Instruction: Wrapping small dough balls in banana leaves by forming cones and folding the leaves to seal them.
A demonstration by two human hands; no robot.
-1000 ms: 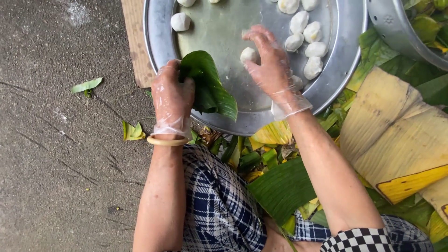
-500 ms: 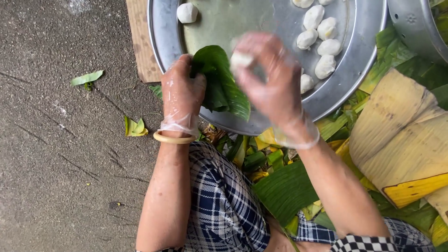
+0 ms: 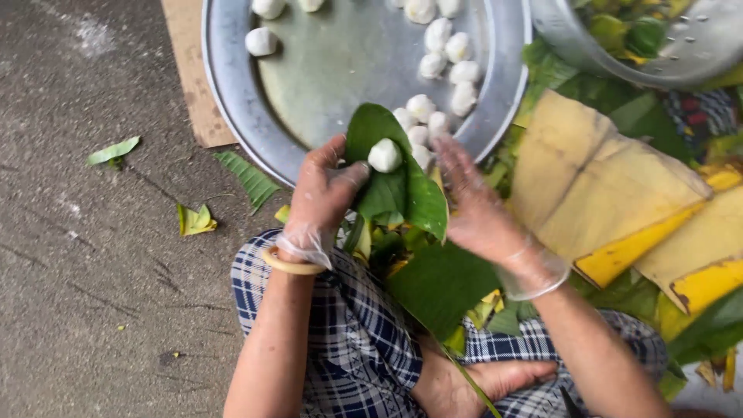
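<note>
Dough ball (image 3: pixel 385 155) sits on the leaf (image 3: pixel 402 190) my left hand (image 3: pixel 325 193) pinches (unfolded yet); my right hand (image 3: pixel 480 209) hovers spread.

White dough ball (image 3: pixel 385 155) resting on curled green leaf (image 3: pixel 395 182).

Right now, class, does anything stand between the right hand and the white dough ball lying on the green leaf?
Nothing visible does. The white dough ball lies uncovered on the green leaf held by the gloved left hand; the gloved right hand is open just beside the leaf.
</note>
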